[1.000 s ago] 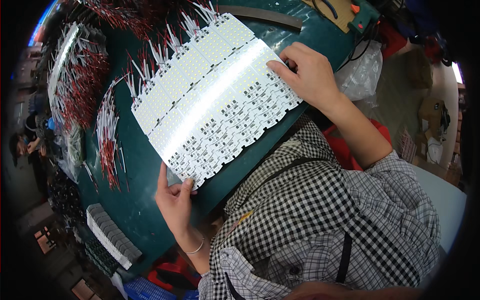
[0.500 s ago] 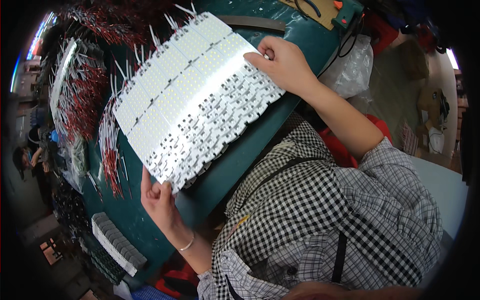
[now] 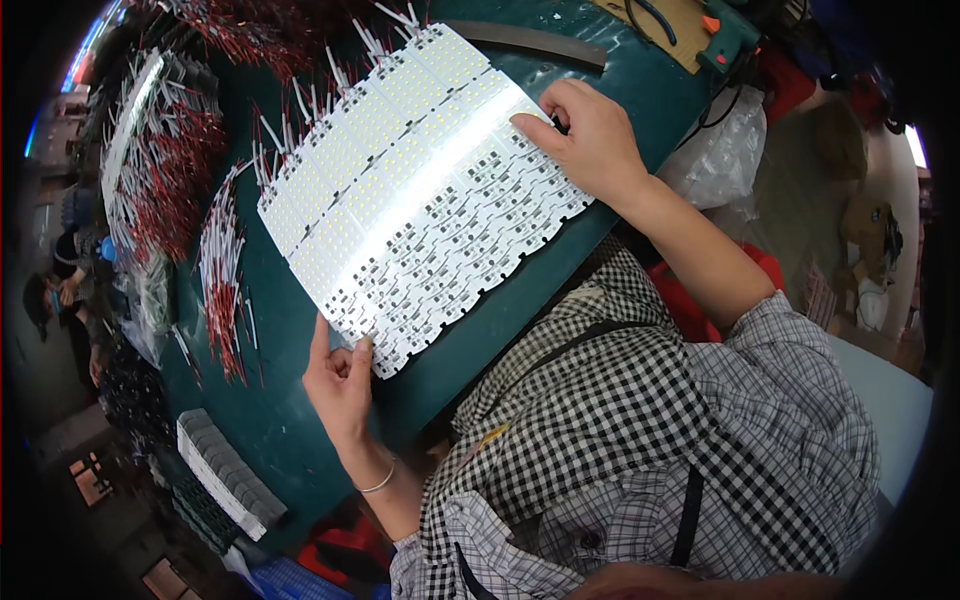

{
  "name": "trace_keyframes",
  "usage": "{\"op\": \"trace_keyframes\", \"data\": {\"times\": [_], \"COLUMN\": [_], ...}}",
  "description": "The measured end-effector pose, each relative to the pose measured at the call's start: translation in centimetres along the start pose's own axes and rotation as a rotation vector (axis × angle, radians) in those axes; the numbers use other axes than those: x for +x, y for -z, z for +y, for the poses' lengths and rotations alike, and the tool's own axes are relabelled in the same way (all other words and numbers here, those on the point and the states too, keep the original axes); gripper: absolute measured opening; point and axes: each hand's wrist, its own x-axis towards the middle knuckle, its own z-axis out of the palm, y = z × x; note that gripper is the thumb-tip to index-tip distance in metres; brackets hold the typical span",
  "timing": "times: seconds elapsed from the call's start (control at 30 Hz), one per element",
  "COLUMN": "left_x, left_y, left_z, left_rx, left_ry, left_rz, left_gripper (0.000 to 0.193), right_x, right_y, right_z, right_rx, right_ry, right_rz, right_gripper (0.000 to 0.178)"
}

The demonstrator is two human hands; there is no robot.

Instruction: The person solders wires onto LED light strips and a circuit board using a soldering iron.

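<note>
A large white panel of joined LED circuit strips (image 3: 425,190) lies on the dark green table (image 3: 600,60). My left hand (image 3: 340,375) grips its near left corner, thumb on top. My right hand (image 3: 590,140) presses on its right edge, fingers curled over the board. Red and white wire leads (image 3: 300,95) stick out from under the panel's far edge.
Bundles of red and white wires (image 3: 165,170) cover the table's left side. A stack of white strips (image 3: 225,480) sits at the near left edge. A clear plastic bag (image 3: 725,150) hangs at the right. A tool and cardboard (image 3: 700,25) lie at the far right.
The view has shifted. Both hands stay at the panel's two ends, and the panel has slid slightly to the left on the table since the first frame.
</note>
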Motion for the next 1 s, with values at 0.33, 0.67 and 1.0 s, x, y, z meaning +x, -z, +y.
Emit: {"op": "trace_keyframes", "data": {"times": [0.33, 0.67, 1.0], "left_x": [-1.0, -1.5, 2.6], "left_y": [-0.7, 0.1, 0.4], "left_z": [0.9, 0.6, -1.3], "left_rx": [-0.082, -0.651, -0.407], "left_ry": [0.116, 0.081, -0.054], "left_rz": [0.079, 0.035, 0.094], "left_gripper": [0.062, 0.067, 0.062], "right_x": [0.8, 1.3, 2.6], "right_y": [1.6, 1.9, -0.9], "right_z": [-1.0, -0.9, -0.5], "right_rx": [-0.193, -0.075, 0.096], "right_ry": [-0.159, -0.243, -0.230], "right_rz": [-0.239, -0.234, -0.141], "right_gripper": [0.042, 0.046, 0.044]}}
